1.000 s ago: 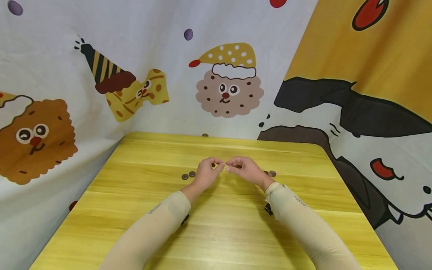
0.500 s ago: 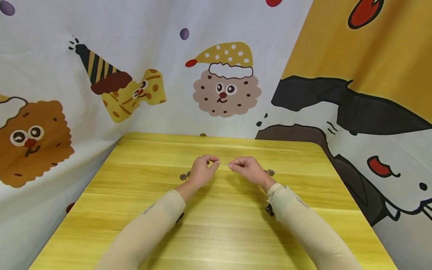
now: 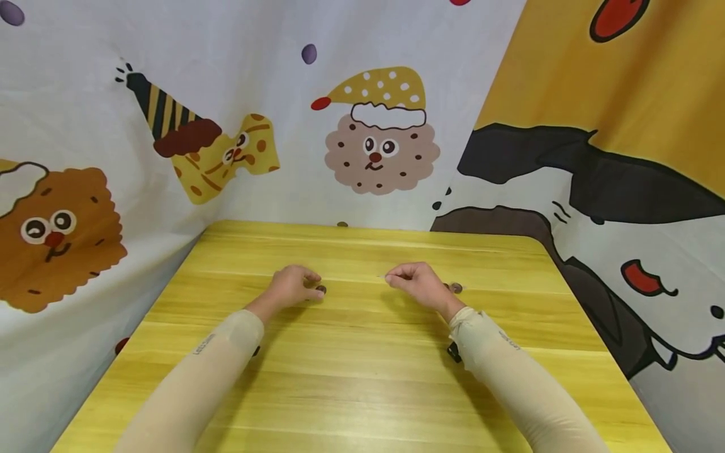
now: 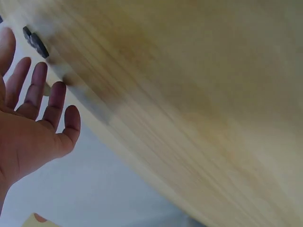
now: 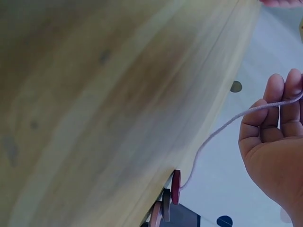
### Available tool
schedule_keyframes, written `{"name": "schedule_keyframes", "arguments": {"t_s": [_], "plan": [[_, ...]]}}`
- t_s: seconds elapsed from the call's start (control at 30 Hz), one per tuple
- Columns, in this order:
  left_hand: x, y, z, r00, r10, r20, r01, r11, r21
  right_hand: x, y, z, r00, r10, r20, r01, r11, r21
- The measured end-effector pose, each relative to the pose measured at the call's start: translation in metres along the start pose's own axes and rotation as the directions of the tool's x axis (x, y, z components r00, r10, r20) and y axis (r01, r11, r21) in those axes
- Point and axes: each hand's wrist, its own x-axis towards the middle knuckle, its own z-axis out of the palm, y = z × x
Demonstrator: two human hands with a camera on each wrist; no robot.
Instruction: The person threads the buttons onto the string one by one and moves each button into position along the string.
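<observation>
My right hand (image 3: 418, 281) pinches a thin pale pink cord (image 5: 225, 125) near its tip, which pokes out past the fingertips toward the left. The cord runs back across the palm and down to a red button-like disc (image 5: 175, 187), standing against other discs. Near my right wrist in the head view lie flat brown round buttons (image 3: 456, 287). My left hand (image 3: 289, 286) is over the table's left side, thumb and fingers apart around a dark round button (image 3: 321, 289). In the left wrist view its fingers are spread, and dark discs (image 4: 36, 42) lie just beyond them. Contact cannot be made out.
The yellow wood-grain table (image 3: 362, 377) has rounded far corners. A printed cloth (image 3: 255, 56) with cartoon biscuits hangs directly behind and along both sides. A small black device (image 3: 454, 352) shows under the right wrist.
My left hand has let go near the cord's tip and moved left to the buttons, its fingers parting. My right hand stays almost in place, still pinching the cord.
</observation>
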Motion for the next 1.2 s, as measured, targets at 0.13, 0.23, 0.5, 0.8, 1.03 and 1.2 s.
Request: {"name": "schedule_keyframes", "arguments": {"t_s": [0.13,0.23,0.5,0.8,1.03,1.2], "plan": [[0.001,-0.002,0.002,0.999,0.039,-0.009,-0.038,0.993,0.112,-0.001,-0.001,0.0,1.0,0.004,0.007,-0.004,1.0,-0.002],[0.001,-0.003,0.006,0.998,0.054,-0.036,-0.046,0.982,0.181,-0.002,-0.001,0.001,1.0,0.01,0.007,-0.01,1.0,0.001],[-0.002,-0.002,0.01,0.996,0.039,-0.076,-0.022,0.976,0.217,-0.004,0.001,0.002,0.999,0.025,0.024,-0.025,1.0,0.017],[-0.001,0.001,0.012,0.997,0.014,-0.075,0.0,0.982,0.188,-0.006,0.0,0.0,0.999,0.017,0.034,-0.018,1.0,0.013],[0.002,0.004,0.013,0.997,0.026,-0.07,-0.015,0.989,0.148,-0.006,-0.002,0.002,0.999,0.019,0.028,-0.019,1.0,0.011],[0.002,0.006,0.014,0.997,0.036,-0.074,-0.03,0.996,0.084,-0.008,-0.002,0.003,1.0,0.016,0.023,-0.016,1.0,0.009]]}}
